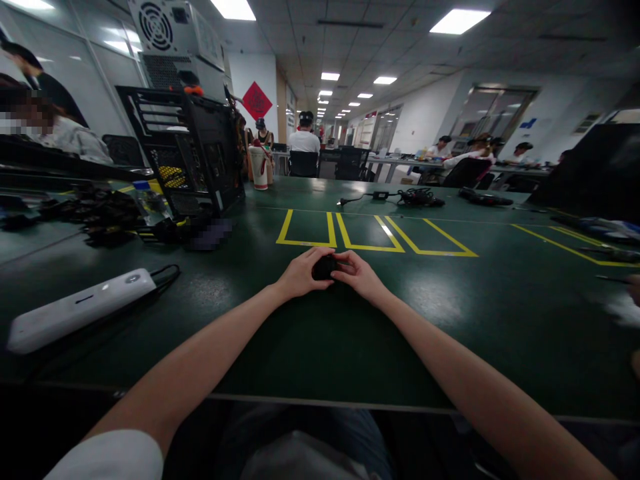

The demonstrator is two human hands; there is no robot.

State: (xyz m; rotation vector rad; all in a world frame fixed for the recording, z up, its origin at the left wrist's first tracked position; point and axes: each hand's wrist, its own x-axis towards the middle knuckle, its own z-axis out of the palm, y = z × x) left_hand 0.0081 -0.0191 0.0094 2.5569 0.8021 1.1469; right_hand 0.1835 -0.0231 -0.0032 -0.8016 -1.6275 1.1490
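Note:
Both hands meet over the green tabletop in the middle of the view, around a small black rounded object [324,268]. My left hand [303,273] curls round its left side, with the thumb below and the fingers over the top. On the right side, the fingertips and thumb of my right hand [361,275] press against it. My fingers cover much of the object, and its exact kind cannot be made out. Just beyond the hands, yellow tape outlines [350,248] mark several boxes on the table.
At left lies a long white device [83,310] with a black cable. A black computer case [193,150], a bottle [151,203] and a paper cup [259,167] stand behind it. A coiled power cable [420,197] lies at the back. Dark equipment stands far right; people sit beyond.

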